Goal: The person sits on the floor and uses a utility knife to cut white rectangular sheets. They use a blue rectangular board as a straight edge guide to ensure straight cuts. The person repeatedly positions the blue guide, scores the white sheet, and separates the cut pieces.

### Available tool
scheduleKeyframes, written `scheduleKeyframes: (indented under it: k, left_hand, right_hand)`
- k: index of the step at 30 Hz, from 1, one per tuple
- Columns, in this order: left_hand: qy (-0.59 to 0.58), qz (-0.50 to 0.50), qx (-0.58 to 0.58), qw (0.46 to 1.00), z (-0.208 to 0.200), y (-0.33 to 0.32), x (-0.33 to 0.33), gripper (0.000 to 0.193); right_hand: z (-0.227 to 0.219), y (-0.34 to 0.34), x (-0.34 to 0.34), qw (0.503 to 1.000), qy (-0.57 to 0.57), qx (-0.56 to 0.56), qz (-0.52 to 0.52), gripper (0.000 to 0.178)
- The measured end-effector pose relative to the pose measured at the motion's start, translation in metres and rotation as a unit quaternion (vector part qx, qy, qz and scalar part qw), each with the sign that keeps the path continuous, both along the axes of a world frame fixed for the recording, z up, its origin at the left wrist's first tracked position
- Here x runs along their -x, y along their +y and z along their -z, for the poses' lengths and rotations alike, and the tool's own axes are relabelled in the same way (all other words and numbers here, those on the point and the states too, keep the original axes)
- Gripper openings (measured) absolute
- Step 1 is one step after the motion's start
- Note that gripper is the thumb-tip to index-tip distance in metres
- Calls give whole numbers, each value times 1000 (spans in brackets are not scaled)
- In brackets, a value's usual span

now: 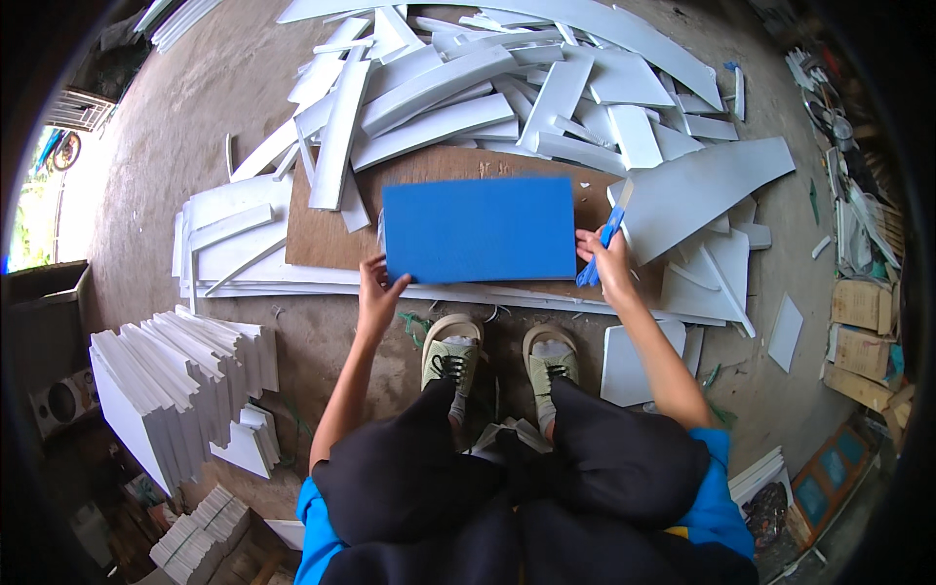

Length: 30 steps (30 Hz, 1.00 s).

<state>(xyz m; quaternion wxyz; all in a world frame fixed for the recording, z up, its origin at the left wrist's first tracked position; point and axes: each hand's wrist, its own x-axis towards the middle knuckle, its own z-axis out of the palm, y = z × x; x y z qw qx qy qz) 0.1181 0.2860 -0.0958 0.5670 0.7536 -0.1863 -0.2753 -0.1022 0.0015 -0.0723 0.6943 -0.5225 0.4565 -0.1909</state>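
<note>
A flat blue rectangular board (478, 230) is held level over a brown plywood sheet (317, 232). My left hand (376, 292) grips the board at its lower left corner, thumb along the near edge. At the opposite end, my right hand (610, 263) is closed round a blue-handled utility knife (612, 226), its blade pointing up and away from me. Fingers of this same hand also touch the board's right edge. Below the plywood lie large white foam sheets (234, 205); the board hides part of the plywood's middle.
A heap of white foam offcuts (439, 93) lies beyond the plywood. A big curved grey-white piece (712, 190) sits right of the knife. Stacked white panels (175, 380) stand at the left. Cardboard boxes (863, 304) line the right side. My shoes (453, 356) are close to the sheets' near edge.
</note>
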Motion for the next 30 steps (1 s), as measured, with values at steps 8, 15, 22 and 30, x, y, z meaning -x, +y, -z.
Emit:
scheduleKeyframes:
  k: [8, 15, 22, 30]
  left_hand:
    - [-20, 7, -60, 998, -8, -4, 6, 51]
    - [-75, 7, -115, 991, -12, -8, 2, 53]
    - [-223, 63, -185, 955, 0, -10, -11, 53]
    - [-308, 69, -179, 932, 0, -17, -4, 60]
  right_hand:
    - [11, 10, 13, 999, -27, -12, 17, 9]
    - [9, 18, 17, 999, -22, -4, 47, 7]
    - [14, 25, 23, 997, -32, -11, 70, 7]
    - [34, 19, 22, 990, 57, 118, 49, 20]
